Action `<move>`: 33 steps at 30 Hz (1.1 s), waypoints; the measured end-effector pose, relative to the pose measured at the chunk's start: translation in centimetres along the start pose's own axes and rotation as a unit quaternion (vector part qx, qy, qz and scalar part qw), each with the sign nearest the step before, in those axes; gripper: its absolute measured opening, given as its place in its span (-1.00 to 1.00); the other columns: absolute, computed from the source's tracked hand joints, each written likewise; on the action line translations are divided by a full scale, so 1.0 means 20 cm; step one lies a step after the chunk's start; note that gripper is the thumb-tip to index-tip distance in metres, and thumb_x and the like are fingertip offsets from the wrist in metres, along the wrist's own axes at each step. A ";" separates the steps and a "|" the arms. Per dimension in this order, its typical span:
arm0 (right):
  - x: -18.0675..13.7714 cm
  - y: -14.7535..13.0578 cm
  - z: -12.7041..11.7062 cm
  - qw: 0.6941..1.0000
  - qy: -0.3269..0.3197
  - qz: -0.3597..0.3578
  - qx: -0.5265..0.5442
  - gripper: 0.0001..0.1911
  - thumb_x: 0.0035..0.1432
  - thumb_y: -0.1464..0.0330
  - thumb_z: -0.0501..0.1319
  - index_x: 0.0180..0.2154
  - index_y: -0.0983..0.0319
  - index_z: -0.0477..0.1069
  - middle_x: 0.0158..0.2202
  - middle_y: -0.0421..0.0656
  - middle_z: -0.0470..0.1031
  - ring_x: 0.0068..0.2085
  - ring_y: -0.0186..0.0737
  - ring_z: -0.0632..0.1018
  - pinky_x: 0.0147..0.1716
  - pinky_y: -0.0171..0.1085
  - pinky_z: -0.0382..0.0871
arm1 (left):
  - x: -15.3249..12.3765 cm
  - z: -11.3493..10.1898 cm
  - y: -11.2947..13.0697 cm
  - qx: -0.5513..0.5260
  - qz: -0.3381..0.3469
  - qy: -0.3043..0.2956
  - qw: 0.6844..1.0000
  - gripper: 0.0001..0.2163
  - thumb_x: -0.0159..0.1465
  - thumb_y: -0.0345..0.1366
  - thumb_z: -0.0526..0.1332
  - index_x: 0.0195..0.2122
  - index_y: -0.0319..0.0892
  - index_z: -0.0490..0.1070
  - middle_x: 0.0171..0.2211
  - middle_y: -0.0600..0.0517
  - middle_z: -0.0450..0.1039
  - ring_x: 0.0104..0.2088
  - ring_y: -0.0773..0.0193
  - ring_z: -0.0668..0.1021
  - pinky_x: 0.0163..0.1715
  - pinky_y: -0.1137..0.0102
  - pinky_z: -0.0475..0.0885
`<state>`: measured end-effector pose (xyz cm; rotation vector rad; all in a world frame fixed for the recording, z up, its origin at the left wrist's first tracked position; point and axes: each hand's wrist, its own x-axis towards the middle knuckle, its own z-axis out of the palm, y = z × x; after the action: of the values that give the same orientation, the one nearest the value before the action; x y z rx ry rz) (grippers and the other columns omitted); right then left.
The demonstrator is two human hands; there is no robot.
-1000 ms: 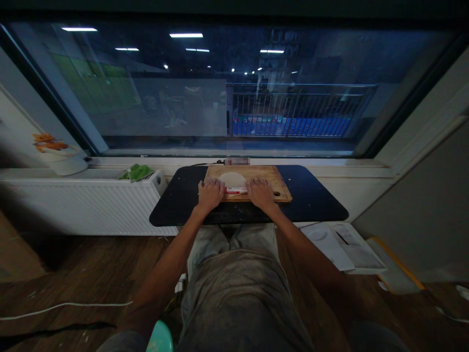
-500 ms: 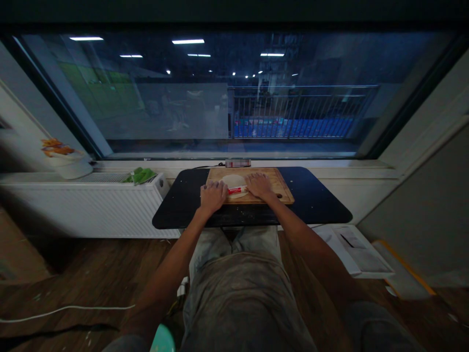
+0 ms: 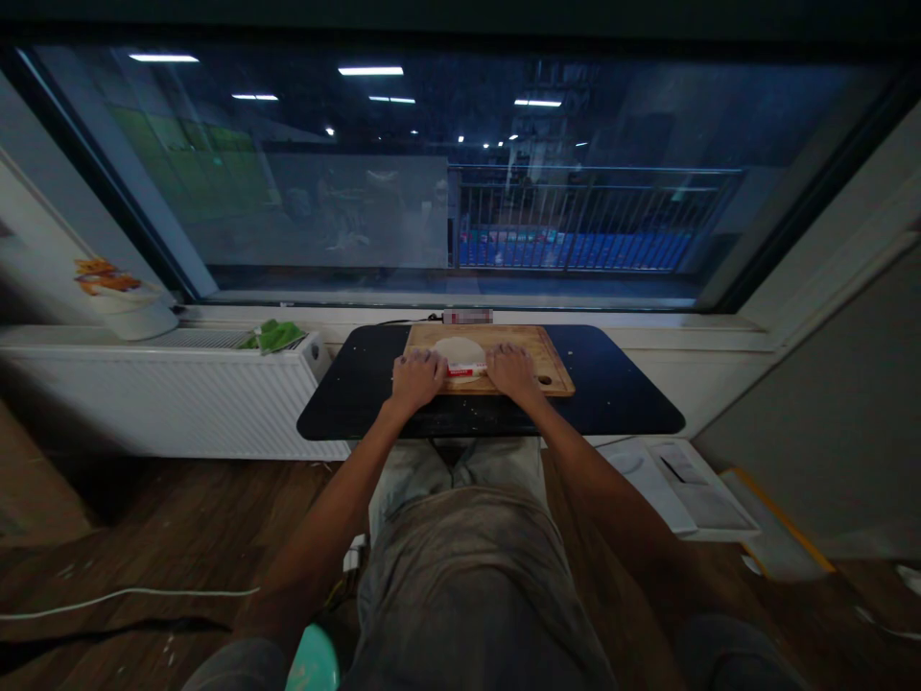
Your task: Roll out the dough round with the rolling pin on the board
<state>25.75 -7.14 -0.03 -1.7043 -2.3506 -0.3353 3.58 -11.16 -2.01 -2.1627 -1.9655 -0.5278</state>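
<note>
both hands (image 3: 464, 374) press roller (image 3: 466, 370) onto dough (image 3: 459, 349).

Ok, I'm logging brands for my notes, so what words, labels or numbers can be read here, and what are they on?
No text here can be read.
Roller between the left hand and right hand: red band with print, too small to read.
Small item on the windowsill: blurred out.
Sheets on the floor: marks too small to read.
White object on the radiator: orange picture, no legible words.
</note>
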 end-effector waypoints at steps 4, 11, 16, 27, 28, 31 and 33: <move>-0.04 -0.02 0.01 1.000 0.018 0.025 0.006 -0.44 0.66 0.29 -0.13 0.23 0.42 0.56 0.24 0.24 0.60 0.26 0.07 0.52 0.28 -0.05 0.29 | 0.00 -0.01 0.00 -0.012 -0.001 0.001 1.000 -0.58 0.63 -0.12 -0.04 0.04 -0.12 0.62 0.15 -0.23 0.65 0.27 -0.14 0.54 0.23 -0.01 0.39; -0.09 -0.04 0.04 0.998 0.043 0.049 0.021 -0.41 0.65 0.29 -0.15 0.30 0.42 0.52 0.30 0.26 0.57 0.31 0.13 0.51 0.31 0.01 0.27 | -0.02 -0.02 0.01 -0.018 0.003 0.004 1.000 -0.60 0.63 -0.15 -0.03 0.03 -0.14 0.61 0.17 -0.23 0.65 0.27 -0.13 0.56 0.24 -0.02 0.41; -0.12 -0.05 0.05 0.997 0.055 0.052 0.030 -0.40 0.63 0.30 -0.16 0.26 0.41 0.55 0.27 0.25 0.60 0.28 0.16 0.54 0.31 0.06 0.28 | -0.04 -0.03 0.01 -0.018 0.003 0.006 1.000 -0.62 0.63 -0.15 -0.02 0.04 -0.10 0.60 0.19 -0.19 0.65 0.26 -0.10 0.58 0.26 0.02 0.43; -0.18 -0.05 0.06 0.995 0.074 0.051 0.041 -0.41 0.65 0.28 -0.14 0.38 0.39 0.46 0.37 0.21 0.54 0.38 0.14 0.48 0.43 0.08 0.16 | -0.11 -0.03 0.01 -0.040 0.010 0.012 0.999 -0.62 0.65 -0.14 -0.03 0.23 -0.05 0.54 0.39 -0.17 0.51 0.39 -0.07 0.49 0.36 -0.01 0.40; -0.18 -0.05 0.07 0.995 0.076 0.049 0.043 -0.40 0.65 0.28 -0.15 0.39 0.40 0.44 0.38 0.20 0.53 0.39 0.14 0.47 0.44 0.08 0.14 | -0.12 -0.03 0.01 -0.043 0.012 0.013 0.999 -0.62 0.65 -0.14 -0.02 0.25 -0.04 0.53 0.41 -0.16 0.50 0.41 -0.07 0.47 0.37 -0.02 0.39; -0.20 -0.04 0.07 0.996 0.073 0.038 0.045 -0.40 0.66 0.27 -0.15 0.41 0.39 0.42 0.39 0.19 0.53 0.42 0.12 0.45 0.46 0.08 0.12 | -0.14 -0.02 0.00 -0.054 0.018 0.014 0.998 -0.64 0.64 -0.11 0.02 0.26 -0.01 0.54 0.44 -0.13 0.47 0.45 -0.06 0.45 0.41 -0.03 0.37; -0.21 -0.03 0.07 0.996 0.070 0.031 0.044 -0.41 0.66 0.27 -0.14 0.42 0.36 0.41 0.40 0.18 0.52 0.42 0.11 0.45 0.46 0.08 0.10 | -0.15 -0.02 0.00 -0.060 0.020 0.013 0.998 -0.65 0.63 -0.11 0.06 0.26 0.00 0.55 0.45 -0.12 0.47 0.46 -0.06 0.45 0.42 -0.04 0.36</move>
<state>26.41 -10.69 -2.63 -1.6528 -2.1756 -0.3236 3.24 -14.13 -2.76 -2.2487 -1.9199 -0.6799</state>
